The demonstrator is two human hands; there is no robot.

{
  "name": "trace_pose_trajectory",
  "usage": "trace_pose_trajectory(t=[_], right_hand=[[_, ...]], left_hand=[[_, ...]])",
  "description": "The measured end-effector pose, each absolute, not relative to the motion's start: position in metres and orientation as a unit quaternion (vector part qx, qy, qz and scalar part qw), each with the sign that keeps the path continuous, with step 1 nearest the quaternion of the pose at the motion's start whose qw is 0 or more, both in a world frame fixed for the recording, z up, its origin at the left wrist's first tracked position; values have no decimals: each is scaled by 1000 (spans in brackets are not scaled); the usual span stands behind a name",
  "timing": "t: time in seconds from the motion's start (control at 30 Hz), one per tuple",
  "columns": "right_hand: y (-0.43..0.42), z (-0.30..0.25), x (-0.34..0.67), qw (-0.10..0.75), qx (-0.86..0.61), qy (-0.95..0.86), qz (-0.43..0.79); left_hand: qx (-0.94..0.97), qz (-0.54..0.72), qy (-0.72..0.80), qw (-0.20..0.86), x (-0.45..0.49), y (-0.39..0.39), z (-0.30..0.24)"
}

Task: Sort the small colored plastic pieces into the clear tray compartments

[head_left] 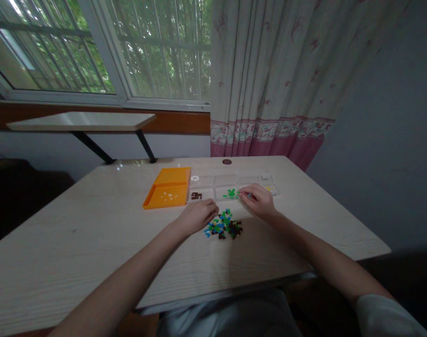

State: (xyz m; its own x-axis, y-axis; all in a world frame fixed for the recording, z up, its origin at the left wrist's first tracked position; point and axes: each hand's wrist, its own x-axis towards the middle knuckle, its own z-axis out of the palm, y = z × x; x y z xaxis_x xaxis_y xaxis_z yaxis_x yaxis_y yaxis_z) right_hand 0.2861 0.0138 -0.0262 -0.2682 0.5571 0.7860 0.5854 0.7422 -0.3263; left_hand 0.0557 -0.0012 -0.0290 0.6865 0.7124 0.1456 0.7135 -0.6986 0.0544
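Observation:
A small heap of tiny coloured pieces (224, 225), blue, green and dark brown, lies on the pale wooden table (94, 243). My left hand (197, 216) rests just left of the heap, fingers curled with the tips at its edge. My right hand (258, 200) is pinched at the clear compartment box (230, 186), its fingertips over the compartment that holds green pieces (230, 193). What the pinch holds is too small to name. Another compartment holds dark brown pieces (196, 195), and one at the far right holds yellow pieces (268, 188).
An orange lid or tray (168, 188) with a few white bits lies left of the clear box. A cable hole (227, 161) sits near the table's far edge. A shelf (83, 120) under the window and a curtain (269, 79) stand behind.

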Motion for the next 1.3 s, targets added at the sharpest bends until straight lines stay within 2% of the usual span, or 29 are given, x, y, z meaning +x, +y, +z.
trace_pose_trajectory(t=[0.33, 0.67, 0.83, 1.07, 1.3], right_hand=[[36, -40, 292, 431, -465, -773, 22], [44, -45, 295, 401, -485, -777, 17], [33, -43, 292, 391, -450, -803, 26], [18, -55, 275, 331, -365, -869, 44], [13, -58, 269, 329, -340, -880, 41]], left_hand=[[-924, -73, -375, 7, 54, -2, -27], [-923, -60, -381, 10, 52, -2, -24], [-923, -58, -380, 11, 52, -2, -25], [-921, -68, -383, 31, 55, -2, -27], [-905, -155, -397, 1, 60, -7, -24]])
